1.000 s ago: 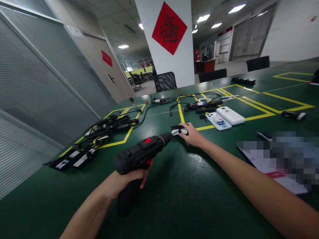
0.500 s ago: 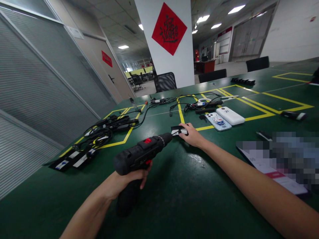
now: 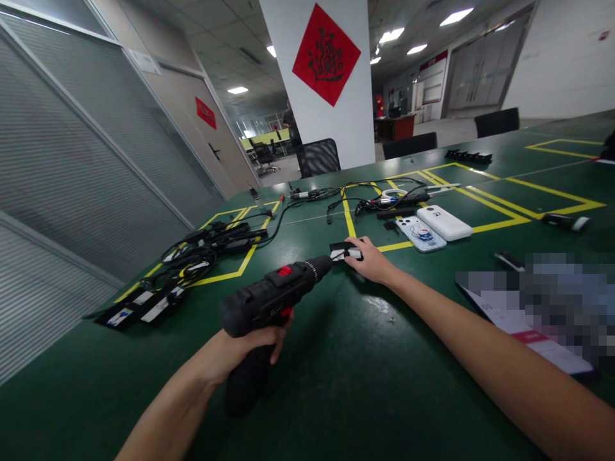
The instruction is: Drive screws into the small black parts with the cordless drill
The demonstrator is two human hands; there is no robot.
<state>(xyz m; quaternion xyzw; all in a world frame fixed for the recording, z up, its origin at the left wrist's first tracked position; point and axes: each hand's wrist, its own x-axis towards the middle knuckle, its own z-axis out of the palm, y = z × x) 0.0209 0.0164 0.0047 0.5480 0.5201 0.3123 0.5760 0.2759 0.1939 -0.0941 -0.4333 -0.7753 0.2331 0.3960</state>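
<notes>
Over the green tabletop (image 3: 360, 384), the left hand (image 3: 252, 339) is wrapped around the handle (image 3: 247, 381) of a black cordless drill (image 3: 269, 296), its chuck (image 3: 318, 267) aimed at a small black-and-white piece (image 3: 338, 254) (whether they touch is unclear) that the right hand (image 3: 369, 261) pinches near yellow tape (image 3: 396, 246).

Bare hands (image 3: 368, 261), bare wrists (image 3: 218, 360), slim forearms (image 3: 451, 325) uncovered as far as visible

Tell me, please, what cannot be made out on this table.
In the head view:
Drill: upper handle partly hidden by the left hand.
Black-and-white piece: right end partly covered by the right hand.
Drill's tip: too small to tell whether it touches the piece.
Printed sheet: partly blurred by pixelation.
</notes>
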